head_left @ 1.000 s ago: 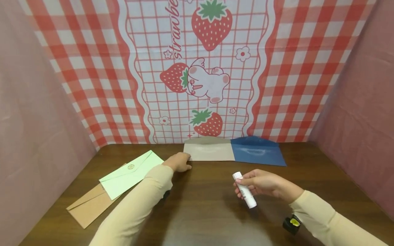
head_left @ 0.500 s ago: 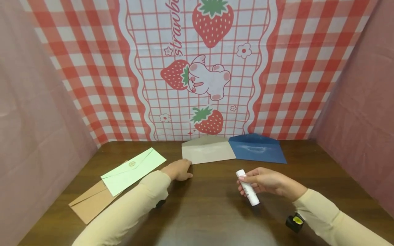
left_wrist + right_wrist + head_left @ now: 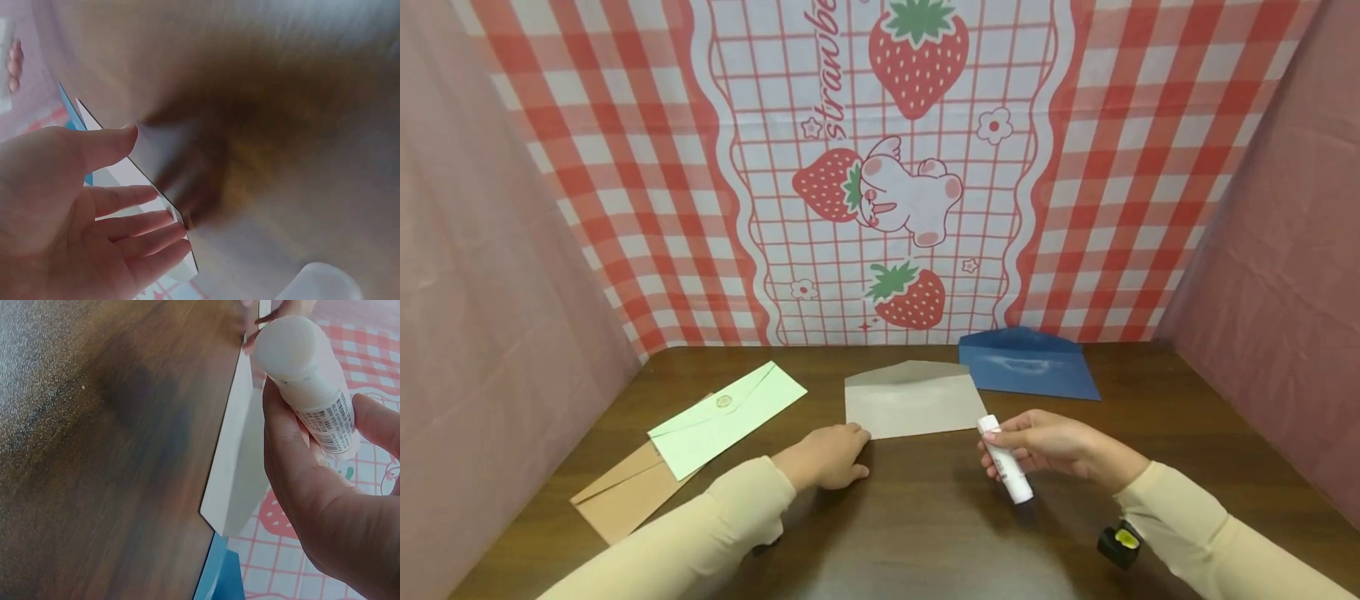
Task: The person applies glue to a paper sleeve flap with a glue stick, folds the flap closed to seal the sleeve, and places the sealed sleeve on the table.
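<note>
The person is apparently positioning a beige envelope [image 3: 913, 407] on the table [image 3: 917, 525]; any next move on its flap is probably calling for the left hand [image 3: 826, 457] to be steadying the paper while the white tube [image 3: 1006, 462], likely a glue stick, is staying clear of the edge. From left to right, a brown envelope [image 3: 631, 493] is lying partly under a pale green envelope [image 3: 726, 425] with its flap closed. The left hand is resting with fingers extended and thumb apart, touching the beige envelope's near left corner. That envelope is lying between the hands and slightly beyond them, flap unfolded away from the person. The right hand [image 3: 1051, 443] is pinching the tilted tube near the envelope's near right corner; contact there cannot be told. A blue envelope [image 3: 1030, 377], also unfolded, is lying beyond, bearing a whitish smear.
</note>
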`<state>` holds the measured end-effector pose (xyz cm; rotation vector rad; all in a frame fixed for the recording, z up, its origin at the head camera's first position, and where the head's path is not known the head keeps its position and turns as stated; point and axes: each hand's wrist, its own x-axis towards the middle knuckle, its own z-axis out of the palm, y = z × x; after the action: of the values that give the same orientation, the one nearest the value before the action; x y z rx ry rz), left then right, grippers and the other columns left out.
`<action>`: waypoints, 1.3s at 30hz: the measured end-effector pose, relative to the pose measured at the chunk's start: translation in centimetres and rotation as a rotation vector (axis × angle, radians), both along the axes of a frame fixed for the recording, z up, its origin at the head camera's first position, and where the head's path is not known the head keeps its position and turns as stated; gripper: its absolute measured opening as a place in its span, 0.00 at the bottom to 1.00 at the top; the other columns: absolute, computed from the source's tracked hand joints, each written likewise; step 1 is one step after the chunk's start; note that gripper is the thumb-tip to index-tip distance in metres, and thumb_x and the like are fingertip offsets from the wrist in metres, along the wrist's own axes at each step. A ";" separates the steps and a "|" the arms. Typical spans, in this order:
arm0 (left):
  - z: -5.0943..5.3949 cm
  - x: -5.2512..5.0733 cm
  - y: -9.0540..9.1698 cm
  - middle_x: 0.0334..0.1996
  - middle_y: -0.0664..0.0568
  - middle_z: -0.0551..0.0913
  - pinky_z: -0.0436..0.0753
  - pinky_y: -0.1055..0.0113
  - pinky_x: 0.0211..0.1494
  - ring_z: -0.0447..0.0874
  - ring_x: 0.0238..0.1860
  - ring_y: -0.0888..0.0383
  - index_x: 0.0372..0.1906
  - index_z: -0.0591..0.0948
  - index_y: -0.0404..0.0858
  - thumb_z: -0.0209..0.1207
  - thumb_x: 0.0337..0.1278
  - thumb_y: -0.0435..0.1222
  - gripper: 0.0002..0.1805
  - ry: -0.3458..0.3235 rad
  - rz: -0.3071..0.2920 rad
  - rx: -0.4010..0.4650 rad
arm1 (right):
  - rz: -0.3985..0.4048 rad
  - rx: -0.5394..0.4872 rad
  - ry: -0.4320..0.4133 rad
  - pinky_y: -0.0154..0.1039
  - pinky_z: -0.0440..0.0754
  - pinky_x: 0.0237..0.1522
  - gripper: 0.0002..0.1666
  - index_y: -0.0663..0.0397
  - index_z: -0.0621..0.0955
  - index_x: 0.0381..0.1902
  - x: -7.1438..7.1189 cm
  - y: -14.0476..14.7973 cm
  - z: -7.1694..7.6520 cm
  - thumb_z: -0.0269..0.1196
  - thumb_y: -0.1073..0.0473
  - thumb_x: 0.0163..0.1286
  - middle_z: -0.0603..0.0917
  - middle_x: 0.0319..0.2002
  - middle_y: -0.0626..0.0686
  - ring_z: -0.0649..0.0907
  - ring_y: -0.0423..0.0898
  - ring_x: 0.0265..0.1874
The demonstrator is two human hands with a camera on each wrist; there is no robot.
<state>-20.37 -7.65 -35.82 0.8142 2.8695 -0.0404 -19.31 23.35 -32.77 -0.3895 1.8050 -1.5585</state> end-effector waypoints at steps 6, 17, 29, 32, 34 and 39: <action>-0.1 2.6 -0.6 0.61 0.46 0.77 0.79 0.60 0.61 0.77 0.61 0.50 0.61 0.74 0.36 0.61 0.60 0.46 0.28 0.023 -0.048 -0.021 | -0.009 0.014 0.003 0.39 0.85 0.45 0.16 0.67 0.78 0.45 0.0 0.0 -0.1 0.54 0.56 0.74 0.86 0.35 0.48 0.86 0.40 0.37; -0.1 6.1 -1.5 0.57 0.47 0.79 0.82 0.63 0.55 0.80 0.56 0.53 0.59 0.75 0.38 0.62 0.57 0.46 0.27 0.112 -0.173 -0.094 | -0.016 0.036 0.001 0.39 0.85 0.44 0.19 0.71 0.77 0.47 -0.2 -0.5 -0.1 0.54 0.56 0.73 0.87 0.36 0.49 0.87 0.40 0.37; -0.3 9.1 -1.4 0.48 0.53 0.81 0.82 0.68 0.48 0.81 0.47 0.60 0.52 0.78 0.42 0.64 0.54 0.48 0.22 0.114 -0.222 -0.061 | -0.008 0.051 -0.004 0.38 0.85 0.44 0.23 0.75 0.75 0.50 -0.3 -0.7 -0.3 0.54 0.55 0.74 0.87 0.36 0.49 0.86 0.40 0.37; -0.2 8.5 -1.4 0.40 0.55 0.82 0.82 0.70 0.42 0.80 0.40 0.62 0.45 0.80 0.42 0.64 0.55 0.45 0.16 0.082 -0.192 0.074 | -0.011 0.056 -0.001 0.38 0.85 0.44 0.22 0.74 0.75 0.50 -0.2 -0.7 -0.3 0.54 0.55 0.74 0.87 0.36 0.49 0.86 0.40 0.37; 0.1 7.5 -1.3 0.37 0.54 0.82 0.82 0.69 0.40 0.81 0.38 0.61 0.41 0.82 0.40 0.64 0.55 0.41 0.12 0.042 -0.121 0.214 | -0.014 0.059 0.000 0.38 0.85 0.44 0.22 0.74 0.74 0.50 -0.2 -0.8 -0.2 0.53 0.56 0.74 0.87 0.36 0.49 0.86 0.40 0.37; 0.6 3.8 -0.9 0.36 0.44 0.81 0.82 0.63 0.38 0.81 0.37 0.53 0.41 0.80 0.31 0.62 0.55 0.30 0.10 -0.018 0.126 0.485 | -0.019 0.070 -0.003 0.39 0.85 0.44 0.25 0.75 0.74 0.51 -0.3 -1.1 0.0 0.55 0.54 0.73 0.87 0.37 0.50 0.86 0.40 0.37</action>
<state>-16.54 -8.59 -35.26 0.6905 2.9412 0.6955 -19.61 22.30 -32.75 -0.3374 1.8602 -1.5035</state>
